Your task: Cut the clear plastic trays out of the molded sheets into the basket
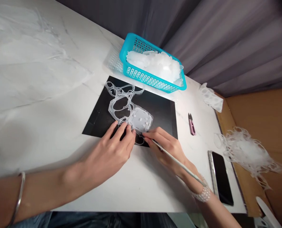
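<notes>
A translucent, rubbery-looking sheet of thin looped strips lies on a black mat. Joined to it or lying against it is a grey-white rounded rectangular piece with small raised bumps. My left hand reaches over the mat's near edge, fingers spread, the fingertips pressing on the sheet's near side. In my right hand is a slim, pale pen-like tool, pinched close to its tip. That tip meets the near edge of the rectangular piece; its exact shape is too small to make out.
A turquoise basket of white translucent pieces stands behind the mat. Rightward are pink thread snips, a phone and a clear crumpled packet. Stringy scraps hang over a cardboard box. Plastic bags cover the left side.
</notes>
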A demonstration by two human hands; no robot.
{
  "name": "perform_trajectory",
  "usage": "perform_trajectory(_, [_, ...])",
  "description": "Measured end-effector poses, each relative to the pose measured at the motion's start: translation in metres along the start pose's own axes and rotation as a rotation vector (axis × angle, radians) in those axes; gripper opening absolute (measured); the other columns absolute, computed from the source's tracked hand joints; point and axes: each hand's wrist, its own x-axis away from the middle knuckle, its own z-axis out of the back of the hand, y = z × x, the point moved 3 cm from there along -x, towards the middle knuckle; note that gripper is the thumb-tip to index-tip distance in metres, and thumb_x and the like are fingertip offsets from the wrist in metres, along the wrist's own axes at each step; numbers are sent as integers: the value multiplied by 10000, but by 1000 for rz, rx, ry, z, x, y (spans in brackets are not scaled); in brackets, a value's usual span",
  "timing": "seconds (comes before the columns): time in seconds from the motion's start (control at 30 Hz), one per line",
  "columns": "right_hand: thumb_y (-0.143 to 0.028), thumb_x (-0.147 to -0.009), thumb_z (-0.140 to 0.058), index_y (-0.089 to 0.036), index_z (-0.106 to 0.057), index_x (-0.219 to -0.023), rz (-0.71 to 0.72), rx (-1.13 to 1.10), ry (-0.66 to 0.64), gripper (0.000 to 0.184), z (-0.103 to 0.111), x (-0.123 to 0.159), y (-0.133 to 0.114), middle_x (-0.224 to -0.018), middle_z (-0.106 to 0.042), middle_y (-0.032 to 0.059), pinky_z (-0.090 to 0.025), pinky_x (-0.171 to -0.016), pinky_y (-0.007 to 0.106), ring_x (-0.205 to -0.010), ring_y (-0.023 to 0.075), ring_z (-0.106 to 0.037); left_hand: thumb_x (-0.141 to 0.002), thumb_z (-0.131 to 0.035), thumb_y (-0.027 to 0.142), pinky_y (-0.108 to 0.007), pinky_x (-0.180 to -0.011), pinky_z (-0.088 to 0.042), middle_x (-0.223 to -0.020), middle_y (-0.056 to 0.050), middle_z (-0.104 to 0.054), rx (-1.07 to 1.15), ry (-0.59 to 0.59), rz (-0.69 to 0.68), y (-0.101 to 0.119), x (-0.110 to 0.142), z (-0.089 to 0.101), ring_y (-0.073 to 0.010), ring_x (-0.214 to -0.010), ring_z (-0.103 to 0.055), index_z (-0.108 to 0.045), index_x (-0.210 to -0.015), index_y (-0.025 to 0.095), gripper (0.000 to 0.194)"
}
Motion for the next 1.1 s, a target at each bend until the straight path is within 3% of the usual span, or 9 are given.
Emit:
perform_trajectory(0.2, [-141,-984,-501,-179,-651,-1120,103,-10,51,206,-3,-8,1,-918,-665,83,-551,-716,339,-834,191,-628,-923,-516,180,-550,-1050,-462,-1266,-207,-637,98,33,38,-3,-3,3,-374,-1222,-562,-614,-1276,48,389])
perform_trajectory(0.43, [-166,-985,-530,-191,-674,-1063,-6,-85,15,166,8,-3,0,-853,-674,62,-529,-660,341,-769,184,-612,-947,-480,208,-567,-1061,-439,-1268,-193,-634,145,2,66,-2,-5,2,-370,-1228,-550,-581,-1337,41,436])
perform_trajectory(0.63, [-93,-959,-541,-161,-629,-1146,144,4,32,218,0,-2,-3,-924,-675,91,-544,-705,356,-839,198,-623,-937,-482,214,-575,-1075,-424,-1310,-184,-612,124,-22,54,-1,-2,0,-378,-1262,-517,-569,-1356,39,462])
perform_trajectory(0.9, [-97,-976,-512,-130,-613,-1173,228,166,-6,224,-13,-3,0,-885,-681,95,-549,-712,371,-808,202,-611,-891,-540,176,-554,-1057,-448,-1340,-224,-599,44,-16,28,2,1,0,-391,-1266,-532,-598,-1316,40,450])
perform_trajectory(1.0, [-83,-970,-522,-104,-630,-1149,286,272,12,210,-15,-7,-1,-937,-706,128,-565,-772,387,-898,227,-647,-881,-552,179,-542,-1047,-458,-1309,-235,-616,39,-5,30,2,1,1,-394,-1256,-541,-627,-1265,41,415])
perform_trajectory(1.1, [-107,-981,-521,-104,-636,-1150,291,316,17,204,-15,-11,0,-1149,-702,181,-561,-864,423,-1108,269,-639,-879,-552,195,-562,-1069,-432,-1315,-230,-607,32,-15,44,2,1,1,-387,-1263,-529,-623,-1268,55,420])
